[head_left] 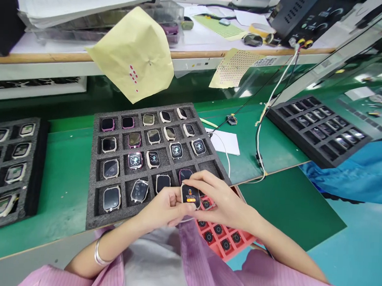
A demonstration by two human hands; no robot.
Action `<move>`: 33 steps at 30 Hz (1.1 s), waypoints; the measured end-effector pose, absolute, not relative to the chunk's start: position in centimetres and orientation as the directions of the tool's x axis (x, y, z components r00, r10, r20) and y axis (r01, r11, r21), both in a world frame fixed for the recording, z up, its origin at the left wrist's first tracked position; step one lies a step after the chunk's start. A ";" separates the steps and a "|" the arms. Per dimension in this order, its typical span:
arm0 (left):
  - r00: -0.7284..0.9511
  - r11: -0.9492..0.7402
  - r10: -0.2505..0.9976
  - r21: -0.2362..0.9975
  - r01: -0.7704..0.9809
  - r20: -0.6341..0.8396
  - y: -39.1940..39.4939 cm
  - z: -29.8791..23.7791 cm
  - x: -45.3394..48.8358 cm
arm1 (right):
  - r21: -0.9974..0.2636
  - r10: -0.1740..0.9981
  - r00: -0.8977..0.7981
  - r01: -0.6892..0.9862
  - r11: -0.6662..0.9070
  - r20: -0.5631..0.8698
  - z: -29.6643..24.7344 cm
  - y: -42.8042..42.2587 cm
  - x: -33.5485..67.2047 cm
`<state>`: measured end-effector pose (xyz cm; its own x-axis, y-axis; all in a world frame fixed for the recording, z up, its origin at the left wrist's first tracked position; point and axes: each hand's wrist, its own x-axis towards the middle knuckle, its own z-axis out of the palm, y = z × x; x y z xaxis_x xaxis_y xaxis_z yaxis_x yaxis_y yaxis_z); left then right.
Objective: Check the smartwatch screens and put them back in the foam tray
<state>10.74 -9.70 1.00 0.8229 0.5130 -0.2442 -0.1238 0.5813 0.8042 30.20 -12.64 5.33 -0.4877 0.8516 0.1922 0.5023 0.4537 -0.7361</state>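
Note:
My left hand (163, 207) and my right hand (218, 199) meet in front of me, both closed on one small smartwatch body (190, 194) whose screen is lit with an orange icon and bar. They hold it just above the near right corner of a dark foam tray (94, 172). That tray has square cells filled with several similar watch bodies, some with lit screens. Beneath my right hand lies a red tray (229, 248) of small round black parts. A silver bangle sits on my left wrist.
A second foam tray of watches (34, 170) lies at the left, a third (318, 129) at the right on the green bench. Cables (264, 121) and a white paper (227, 142) lie between. A yellow envelope (134, 52) hangs from the shelf above.

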 end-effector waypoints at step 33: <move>0.713 0.502 0.607 0.865 0.001 -0.352 -8.1 2.5 6.6 | -0.126 0.752 -0.639 0.769 0.627 -0.160 6.7 -6.7 29.3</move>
<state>6.64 -8.13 2.46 0.7126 0.6067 -0.3523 0.0006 0.5016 0.8651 29.30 -6.69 6.67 -0.6393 0.7520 -0.1603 0.7689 0.6269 -0.1256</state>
